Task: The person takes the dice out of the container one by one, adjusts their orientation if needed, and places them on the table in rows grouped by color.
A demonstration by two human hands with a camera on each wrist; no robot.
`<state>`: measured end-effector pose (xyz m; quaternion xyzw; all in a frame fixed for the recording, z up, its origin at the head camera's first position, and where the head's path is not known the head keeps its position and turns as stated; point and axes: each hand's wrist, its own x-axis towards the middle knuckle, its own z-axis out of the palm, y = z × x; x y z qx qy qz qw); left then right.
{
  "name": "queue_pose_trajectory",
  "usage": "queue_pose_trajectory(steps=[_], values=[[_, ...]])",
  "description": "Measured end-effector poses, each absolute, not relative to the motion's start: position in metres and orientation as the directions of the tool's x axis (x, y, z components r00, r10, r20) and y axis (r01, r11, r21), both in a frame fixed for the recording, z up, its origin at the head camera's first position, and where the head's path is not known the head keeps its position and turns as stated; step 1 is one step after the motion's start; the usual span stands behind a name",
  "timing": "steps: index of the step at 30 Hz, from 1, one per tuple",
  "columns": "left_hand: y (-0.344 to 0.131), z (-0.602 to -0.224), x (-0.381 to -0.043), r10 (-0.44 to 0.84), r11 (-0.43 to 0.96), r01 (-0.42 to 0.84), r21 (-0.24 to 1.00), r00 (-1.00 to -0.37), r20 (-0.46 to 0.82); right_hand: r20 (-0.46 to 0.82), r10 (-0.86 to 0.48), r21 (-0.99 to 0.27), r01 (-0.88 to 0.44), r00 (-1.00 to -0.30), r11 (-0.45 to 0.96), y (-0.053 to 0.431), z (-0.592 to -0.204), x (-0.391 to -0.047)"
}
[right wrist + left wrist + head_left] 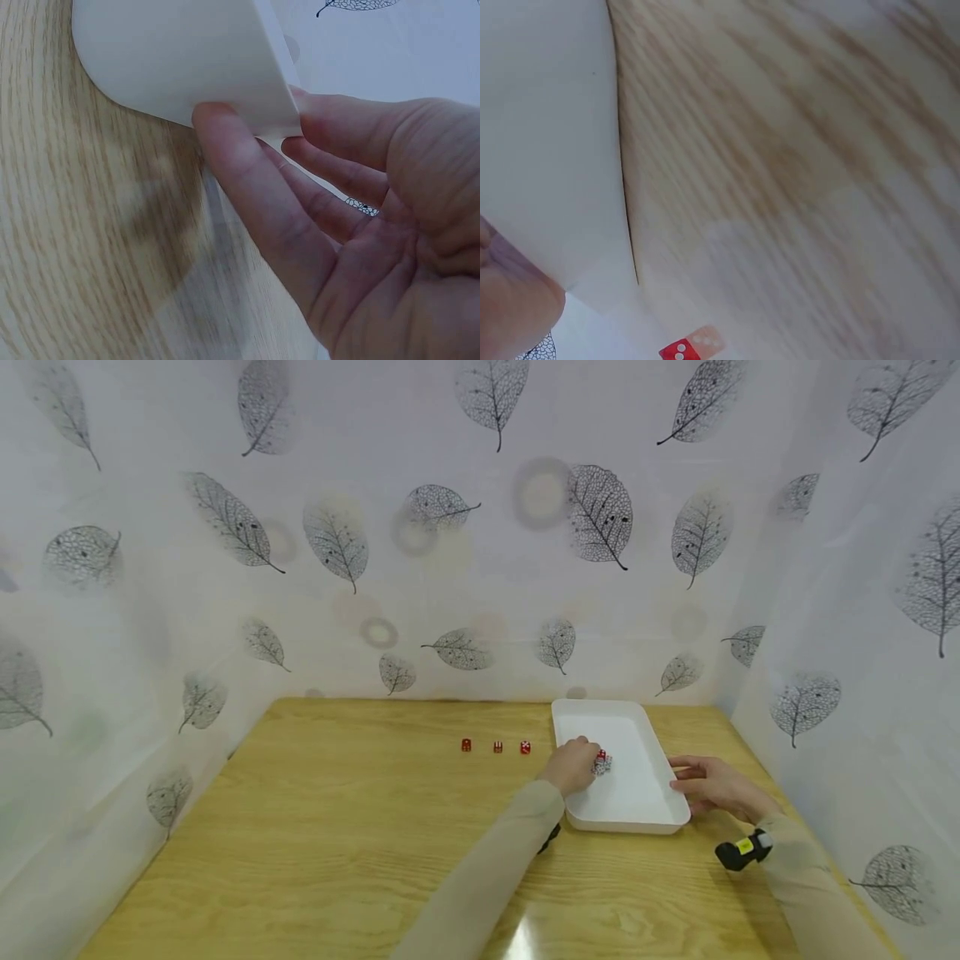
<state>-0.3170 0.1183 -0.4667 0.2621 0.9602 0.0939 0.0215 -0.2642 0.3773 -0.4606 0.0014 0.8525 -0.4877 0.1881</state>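
Note:
A white rectangular tray (637,823) stands on the wooden table. Inside it, a red die (602,754) and several white dice (602,767) lie clustered near the left side. My left hand (572,766) reaches over the tray's left rim, its curled fingertips right at the red die; I cannot tell whether they pinch it. In the left wrist view, the tray wall hides most of this hand (517,311). My right hand (722,787) touches the tray's right outer wall with fairly straight fingers, and in the right wrist view its fingertips (217,124) rest against that wall.
Three red dice stand spaced in a row left of the tray: one on the left (467,745), one in the middle (498,747) and one on the right (525,747). Leaf-patterned curtains (480,568) close off the table's back and sides.

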Motion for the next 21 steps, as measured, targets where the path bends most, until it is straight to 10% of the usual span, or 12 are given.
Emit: queue_pose_trajectory(steps=[21], values=[[0.1168, -0.4684, -0.3146, 0.482, 0.840, 0.474, 0.265, -0.875, 0.036, -0.317, -0.199, -0.837, 0.175, -0.927, 0.519, 0.3743, -0.4564, -0.2608]])
